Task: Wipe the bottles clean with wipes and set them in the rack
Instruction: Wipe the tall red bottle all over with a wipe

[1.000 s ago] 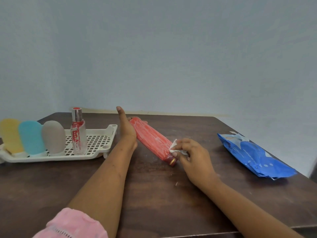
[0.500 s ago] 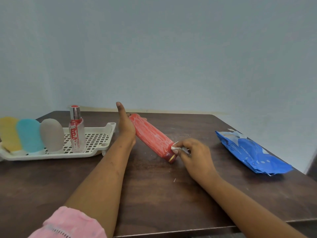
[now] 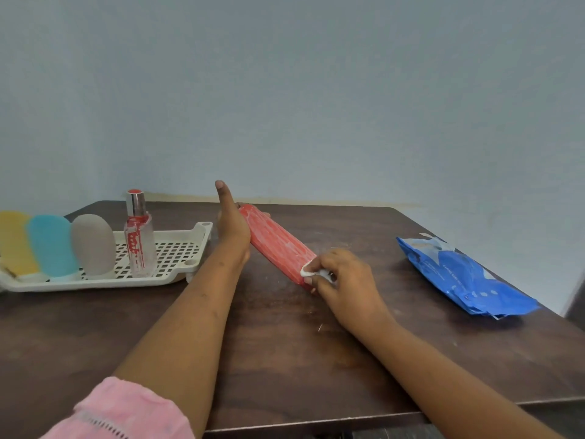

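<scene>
A long red bottle lies on its side on the dark wooden table, its far end toward the wall. My left hand holds that far end, thumb pointing up and fingers behind the bottle. My right hand pinches a small white wipe against the bottle's near end, covering the cap. The cream rack stands at the left. It holds a yellow bottle, a blue bottle, a grey bottle and a clear spray bottle with red print.
A blue pack of wipes lies on the table at the right, near its edge. The table's front edge runs just below my forearms. A plain grey-blue wall stands behind the table.
My right hand with the wipe has slid a little along the near end of the red bottle. My left hand keeps its hold on the far end.
</scene>
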Demonstrator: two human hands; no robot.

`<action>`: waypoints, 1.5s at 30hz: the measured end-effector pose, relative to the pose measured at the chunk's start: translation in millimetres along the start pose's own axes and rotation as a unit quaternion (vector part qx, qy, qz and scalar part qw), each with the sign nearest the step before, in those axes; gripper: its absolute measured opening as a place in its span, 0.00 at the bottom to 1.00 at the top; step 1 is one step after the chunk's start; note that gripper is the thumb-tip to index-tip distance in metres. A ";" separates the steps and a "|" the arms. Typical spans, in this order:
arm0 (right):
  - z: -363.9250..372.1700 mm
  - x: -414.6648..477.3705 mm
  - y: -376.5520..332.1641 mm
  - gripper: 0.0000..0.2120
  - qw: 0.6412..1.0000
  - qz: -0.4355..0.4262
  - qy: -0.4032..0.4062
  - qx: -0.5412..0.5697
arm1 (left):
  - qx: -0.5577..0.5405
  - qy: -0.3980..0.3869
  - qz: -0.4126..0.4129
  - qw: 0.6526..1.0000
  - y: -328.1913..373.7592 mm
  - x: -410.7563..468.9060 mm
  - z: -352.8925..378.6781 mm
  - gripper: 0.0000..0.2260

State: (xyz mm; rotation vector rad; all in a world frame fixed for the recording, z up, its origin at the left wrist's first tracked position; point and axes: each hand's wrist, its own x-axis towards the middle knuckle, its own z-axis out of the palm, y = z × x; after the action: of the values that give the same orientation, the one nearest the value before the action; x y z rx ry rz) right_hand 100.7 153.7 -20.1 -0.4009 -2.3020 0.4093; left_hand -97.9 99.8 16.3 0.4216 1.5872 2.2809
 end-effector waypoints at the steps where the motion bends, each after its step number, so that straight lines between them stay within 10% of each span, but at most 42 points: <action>1: -0.2 -1.8 -1.0 0.05 1.000 -0.015 -0.016 -0.002 | 0.002 -0.001 -0.001 1.000 -0.4 1.3 -0.6 0.50; 29: -6.9 0.3 17.1 0.08 0.962 0.188 0.014 0.196 | -0.044 -0.033 0.047 0.997 1.7 -6.7 -4.8 0.33; 45: -12.9 -7.9 9.9 0.08 0.965 0.187 -0.022 0.181 | 0.032 0.058 -0.081 0.995 -8.8 3.1 -11.2 0.36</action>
State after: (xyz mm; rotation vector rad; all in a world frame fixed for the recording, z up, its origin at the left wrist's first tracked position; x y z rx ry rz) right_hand 116.9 161.7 -20.5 -0.6446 -2.1297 1.0173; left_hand -104.6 94.5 4.5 0.1706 1.6887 2.1725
